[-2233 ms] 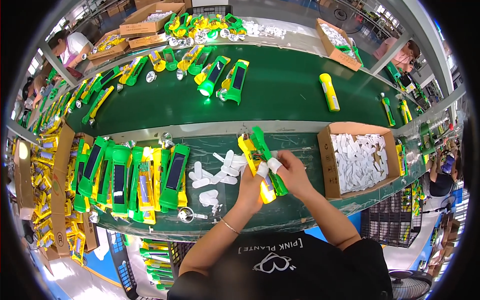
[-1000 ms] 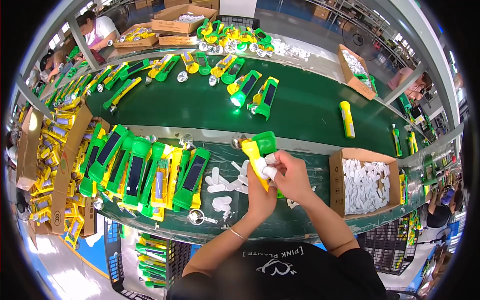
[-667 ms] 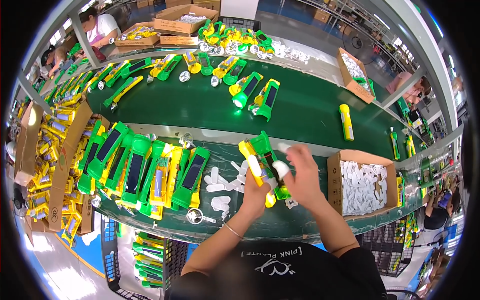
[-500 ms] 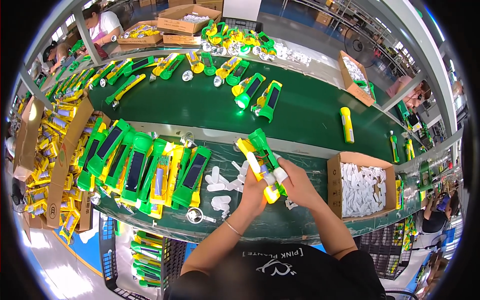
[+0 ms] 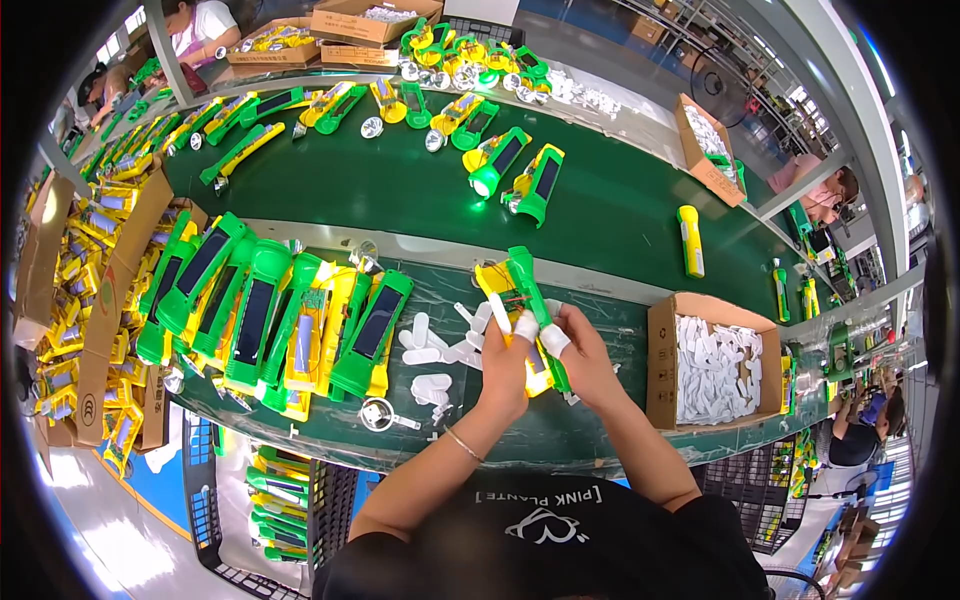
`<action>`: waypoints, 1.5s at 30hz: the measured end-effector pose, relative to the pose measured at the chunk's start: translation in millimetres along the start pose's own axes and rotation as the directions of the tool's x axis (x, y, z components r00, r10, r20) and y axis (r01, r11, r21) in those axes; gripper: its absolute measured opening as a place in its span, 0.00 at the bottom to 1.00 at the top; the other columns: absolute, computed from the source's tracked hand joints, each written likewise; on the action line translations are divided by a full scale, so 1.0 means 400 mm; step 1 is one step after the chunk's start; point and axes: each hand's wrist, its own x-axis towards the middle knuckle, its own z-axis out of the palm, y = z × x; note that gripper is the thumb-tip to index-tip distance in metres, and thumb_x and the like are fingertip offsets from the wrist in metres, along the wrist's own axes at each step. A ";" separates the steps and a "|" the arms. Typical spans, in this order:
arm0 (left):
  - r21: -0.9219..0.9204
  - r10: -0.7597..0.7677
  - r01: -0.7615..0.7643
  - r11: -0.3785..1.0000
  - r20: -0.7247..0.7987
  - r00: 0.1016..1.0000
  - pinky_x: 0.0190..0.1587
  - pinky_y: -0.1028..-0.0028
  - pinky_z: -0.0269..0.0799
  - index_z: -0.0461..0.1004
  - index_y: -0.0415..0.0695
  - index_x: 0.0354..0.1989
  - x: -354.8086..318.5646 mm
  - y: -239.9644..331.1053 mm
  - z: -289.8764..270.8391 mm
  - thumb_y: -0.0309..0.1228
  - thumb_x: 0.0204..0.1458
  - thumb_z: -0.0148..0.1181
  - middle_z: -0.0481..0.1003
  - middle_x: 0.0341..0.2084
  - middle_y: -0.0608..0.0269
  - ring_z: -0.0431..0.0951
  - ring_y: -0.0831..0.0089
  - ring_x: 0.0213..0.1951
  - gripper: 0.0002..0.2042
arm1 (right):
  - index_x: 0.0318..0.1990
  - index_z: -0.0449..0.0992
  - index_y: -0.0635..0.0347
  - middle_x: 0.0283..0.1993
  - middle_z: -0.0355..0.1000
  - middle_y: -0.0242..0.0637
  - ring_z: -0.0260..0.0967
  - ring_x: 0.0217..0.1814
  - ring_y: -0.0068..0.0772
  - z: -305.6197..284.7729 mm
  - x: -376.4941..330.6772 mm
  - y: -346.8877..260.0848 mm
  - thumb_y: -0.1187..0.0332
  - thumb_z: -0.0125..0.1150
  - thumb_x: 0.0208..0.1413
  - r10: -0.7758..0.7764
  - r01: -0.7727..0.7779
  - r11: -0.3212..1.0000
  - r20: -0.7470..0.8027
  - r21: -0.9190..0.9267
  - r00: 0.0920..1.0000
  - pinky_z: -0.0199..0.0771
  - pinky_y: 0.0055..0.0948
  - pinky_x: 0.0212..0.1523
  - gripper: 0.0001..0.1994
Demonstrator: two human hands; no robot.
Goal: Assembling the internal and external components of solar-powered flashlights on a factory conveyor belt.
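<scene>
Both hands hold one flashlight body, its yellow half and green half side by side with reddish wires showing between them. My left hand is closed on the yellow half, where a white strip shows along the side. My right hand grips the green half from the right. White covers wrap some fingertips, and the thumbs press near the middle of the body. Left of the hands lie loose white plastic pieces and a round silver reflector. The inside of the flashlight is mostly hidden by my fingers.
Several green and yellow flashlight bodies are piled at left, beside a carton of yellow halves. A carton of white pieces stands at right. Beyond runs a green conveyor belt carrying flashlights. Black crates stand below the bench.
My hands have drawn closer together, and the green and yellow halves now sit nearer each other and more upright. The whole view has shifted slightly.
</scene>
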 end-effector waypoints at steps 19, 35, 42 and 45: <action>-0.118 0.047 -0.016 0.993 0.265 0.963 0.50 0.71 0.63 0.52 0.45 0.55 -0.036 0.018 -0.001 0.34 0.55 0.42 0.63 0.45 0.62 0.65 0.71 0.48 0.19 | 0.50 0.57 0.67 0.40 0.58 0.37 0.58 0.43 0.27 0.045 -0.023 0.028 0.72 0.53 0.48 -0.379 0.341 0.900 -0.101 -0.271 0.920 0.60 0.24 0.45 0.21; 0.093 0.190 -0.179 0.979 -0.121 0.974 0.37 0.77 0.67 0.61 0.41 0.47 -0.004 0.018 -0.006 0.30 0.54 0.42 0.68 0.35 0.65 0.69 0.78 0.34 0.14 | 0.47 0.57 0.71 0.39 0.56 0.47 0.58 0.38 0.42 0.089 -0.037 0.005 0.72 0.53 0.47 -0.495 0.404 0.772 -0.065 -0.490 0.867 0.61 0.32 0.40 0.20; -0.178 0.052 -0.020 0.984 0.182 0.982 0.48 0.69 0.65 0.58 0.45 0.52 -0.015 0.034 -0.019 0.50 0.56 0.36 0.67 0.43 0.62 0.69 0.71 0.44 0.23 | 0.46 0.57 0.71 0.38 0.56 0.47 0.58 0.38 0.43 0.083 -0.018 0.007 0.72 0.53 0.46 -0.485 0.396 0.769 -0.055 -0.501 0.873 0.61 0.33 0.39 0.20; 0.061 0.091 -0.090 0.994 -0.013 0.996 0.48 0.71 0.64 0.57 0.44 0.52 -0.016 0.011 -0.024 0.47 0.57 0.37 0.66 0.44 0.62 0.67 0.72 0.46 0.22 | 0.46 0.58 0.71 0.38 0.56 0.47 0.58 0.37 0.42 0.093 -0.020 0.013 0.72 0.53 0.45 -0.490 0.390 0.752 -0.055 -0.532 0.870 0.61 0.33 0.38 0.20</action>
